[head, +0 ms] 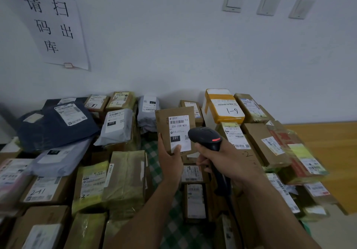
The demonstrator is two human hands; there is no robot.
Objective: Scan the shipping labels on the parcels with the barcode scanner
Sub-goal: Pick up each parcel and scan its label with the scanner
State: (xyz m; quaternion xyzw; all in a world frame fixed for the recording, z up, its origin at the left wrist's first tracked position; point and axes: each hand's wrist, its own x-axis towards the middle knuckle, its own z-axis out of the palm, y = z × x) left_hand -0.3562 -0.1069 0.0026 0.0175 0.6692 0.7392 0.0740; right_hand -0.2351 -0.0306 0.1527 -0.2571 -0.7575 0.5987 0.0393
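My left hand [170,158] holds a small brown cardboard parcel [164,125] upright above the table, thumb pressed on the lower edge of its white shipping label [179,133], which reads 231-239-K01. My right hand [228,162] grips the handle of a black barcode scanner [205,135]. The scanner's head sits just right of the label, close to the parcel, with a red light showing on its top. Its cable runs down under my right forearm.
Several labelled parcels cover the table: dark blue and grey mailer bags [58,125] at the left, brown boxes [125,181] in front, a white box with orange tape [224,105] at the back. A white wall stands close behind. Wooden floor [332,152] shows at the right.
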